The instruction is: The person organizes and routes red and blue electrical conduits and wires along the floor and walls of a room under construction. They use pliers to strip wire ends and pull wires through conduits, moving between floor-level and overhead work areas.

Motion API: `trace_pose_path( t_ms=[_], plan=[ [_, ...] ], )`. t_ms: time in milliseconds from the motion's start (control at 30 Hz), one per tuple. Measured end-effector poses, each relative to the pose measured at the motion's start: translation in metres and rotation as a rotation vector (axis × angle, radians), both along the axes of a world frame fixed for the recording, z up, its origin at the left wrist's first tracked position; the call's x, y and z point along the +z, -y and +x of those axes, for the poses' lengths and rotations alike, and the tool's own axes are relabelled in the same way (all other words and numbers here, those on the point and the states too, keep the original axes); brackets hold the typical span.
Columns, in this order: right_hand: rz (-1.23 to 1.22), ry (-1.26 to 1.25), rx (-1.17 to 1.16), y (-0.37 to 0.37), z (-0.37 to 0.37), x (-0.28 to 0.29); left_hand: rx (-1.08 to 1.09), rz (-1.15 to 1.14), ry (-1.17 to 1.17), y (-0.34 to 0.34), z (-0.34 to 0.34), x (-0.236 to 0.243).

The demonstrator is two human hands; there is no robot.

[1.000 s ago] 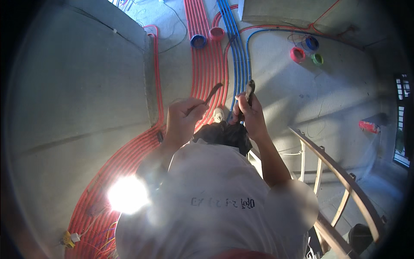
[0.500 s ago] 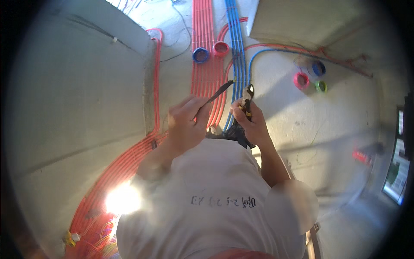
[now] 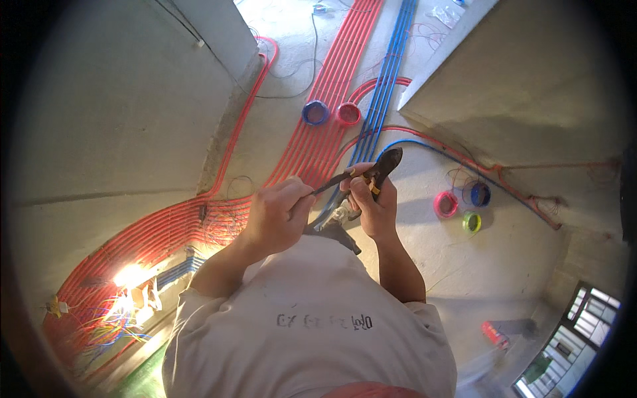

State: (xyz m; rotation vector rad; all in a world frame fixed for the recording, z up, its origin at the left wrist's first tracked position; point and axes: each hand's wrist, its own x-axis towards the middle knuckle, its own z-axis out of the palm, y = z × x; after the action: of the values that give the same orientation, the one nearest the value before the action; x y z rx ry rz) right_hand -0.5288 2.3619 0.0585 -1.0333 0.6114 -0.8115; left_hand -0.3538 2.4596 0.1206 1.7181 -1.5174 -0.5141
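Dark pliers (image 3: pixel 383 167) sat in the right hand (image 3: pixel 373 207), fingers wrapped round the handles, head tilted up and far-right, over the concrete floor (image 3: pixel 424 252). Left hand (image 3: pixel 277 213) was curled closed, pinching a thin dark wire (image 3: pixel 332 183) that ran to the plier head. Both forearms rose from the near edge, wrists close together. Red conduits (image 3: pixel 312 142) and blue conduits (image 3: pixel 381 99) lay beyond; coloured wire coils (image 3: pixel 446 204) sat right.
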Motion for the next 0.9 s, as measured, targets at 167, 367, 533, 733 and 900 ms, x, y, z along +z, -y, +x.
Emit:
trace_pose_path(
  t_ms=[167, 367, 533, 733, 900],
  plan=[
    [-0.081, -0.110, 0.003, 0.056, 0.033, -0.008, -0.012, 0.028, -0.073, 0.037, 0.028, -0.011],
    [-0.149, -0.216, -0.030, 0.109, 0.094, 0.001, 0.011, -0.085, -0.058, 0.092, 0.092, -0.022],
    [-0.093, -0.176, 0.000, 0.141, 0.123, 0.001, -0.047, -0.202, 0.107, 0.133, 0.142, -0.020],
    [-0.196, -0.132, -0.027, 0.179, 0.137, -0.005, -0.030, -0.263, 0.158, 0.173, 0.153, -0.021],
    [-0.418, -0.005, 0.027, 0.227, 0.132, -0.003, 0.038, -0.018, -0.300, 0.203, 0.132, -0.013]
  ],
)
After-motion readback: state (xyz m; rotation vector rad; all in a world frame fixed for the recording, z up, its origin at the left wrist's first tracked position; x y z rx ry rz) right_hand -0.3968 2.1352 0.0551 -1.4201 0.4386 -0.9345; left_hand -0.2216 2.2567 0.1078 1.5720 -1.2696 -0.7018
